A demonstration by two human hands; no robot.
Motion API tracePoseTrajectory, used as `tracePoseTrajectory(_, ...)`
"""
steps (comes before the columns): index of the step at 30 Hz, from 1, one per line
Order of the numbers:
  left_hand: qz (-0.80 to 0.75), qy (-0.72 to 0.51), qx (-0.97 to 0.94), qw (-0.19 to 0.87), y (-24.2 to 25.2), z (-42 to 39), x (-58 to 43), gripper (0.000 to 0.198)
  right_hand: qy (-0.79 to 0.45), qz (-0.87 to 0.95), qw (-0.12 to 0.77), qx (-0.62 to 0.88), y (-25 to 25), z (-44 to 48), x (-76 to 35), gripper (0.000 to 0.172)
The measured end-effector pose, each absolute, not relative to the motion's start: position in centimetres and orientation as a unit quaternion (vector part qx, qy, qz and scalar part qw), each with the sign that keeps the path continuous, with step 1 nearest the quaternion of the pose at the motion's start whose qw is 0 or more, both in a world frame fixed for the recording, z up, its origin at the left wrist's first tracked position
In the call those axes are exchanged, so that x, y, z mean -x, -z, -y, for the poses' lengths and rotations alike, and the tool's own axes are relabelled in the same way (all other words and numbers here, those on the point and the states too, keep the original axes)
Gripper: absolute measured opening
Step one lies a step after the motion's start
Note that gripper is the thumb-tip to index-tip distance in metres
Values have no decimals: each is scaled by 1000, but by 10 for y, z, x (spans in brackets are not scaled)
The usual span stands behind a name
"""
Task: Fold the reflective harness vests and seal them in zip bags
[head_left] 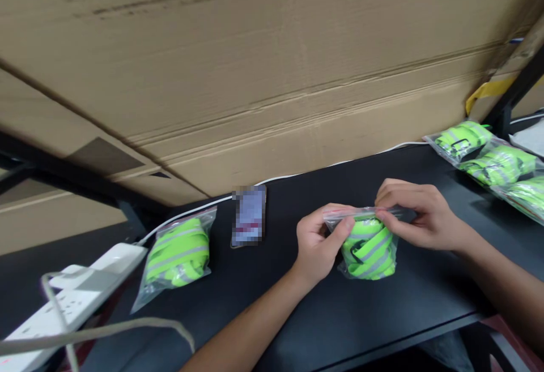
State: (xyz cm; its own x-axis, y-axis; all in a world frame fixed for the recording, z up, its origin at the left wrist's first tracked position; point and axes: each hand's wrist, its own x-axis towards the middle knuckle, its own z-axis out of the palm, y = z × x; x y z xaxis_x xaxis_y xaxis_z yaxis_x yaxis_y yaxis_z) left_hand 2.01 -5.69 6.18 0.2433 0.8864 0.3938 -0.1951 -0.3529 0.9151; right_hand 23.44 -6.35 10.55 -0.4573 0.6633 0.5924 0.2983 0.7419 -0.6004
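Observation:
A clear zip bag (369, 247) is held up by its top edge between my two hands, above the dark table. Inside it lies a rolled neon-yellow reflective strap with grey stripes and a black buckle. My left hand (318, 242) pinches the bag's upper left corner, thumb in front. At the upper right of the seal, my right hand (419, 216) pinches the rim between thumb and fingers. A red line runs along part of the seal. Whether the seal is fully closed cannot be made out.
Another bagged neon strap (181, 253) lies at left, near a phone (250, 216). A white power strip (85, 287) with a cable (127, 326) occupies the lower left. Several bagged straps (495, 165) are piled at far right. Cardboard (272, 77) stands behind the table (272, 304).

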Motion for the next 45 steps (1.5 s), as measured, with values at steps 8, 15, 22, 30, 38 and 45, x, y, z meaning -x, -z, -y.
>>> tracePoseTrajectory(8, -295, -570, -598, 480, -67, 60, -27, 8, -175, 845, 392, 320, -116, 65, -230, 4)
tracePoseTrajectory(15, -272, -556, -615, 488, -64, 60, -22, 9, -153, 846, 425, 285, -113, 63, -230, 9)
tracePoseTrajectory(22, -281, -597, -611, 438, -63, 58, -24, 9, -91, 868, 371, 318, -118, 64, -229, 4)
tracePoseTrajectory(30, -261, -565, -652, 432, -68, 58, -23, 9, -70, 882, 358, 299, -119, 65, -230, 7)
tracePoseTrajectory(38, -251, -547, -701, 383, -82, 62, -23, 13, -48, 902, 306, 301, -128, 73, -225, 15)
tracePoseTrajectory(45, -273, -482, -656, 512, -78, 58, -11, 14, -83, 897, 329, 283, -121, 65, -232, 17)
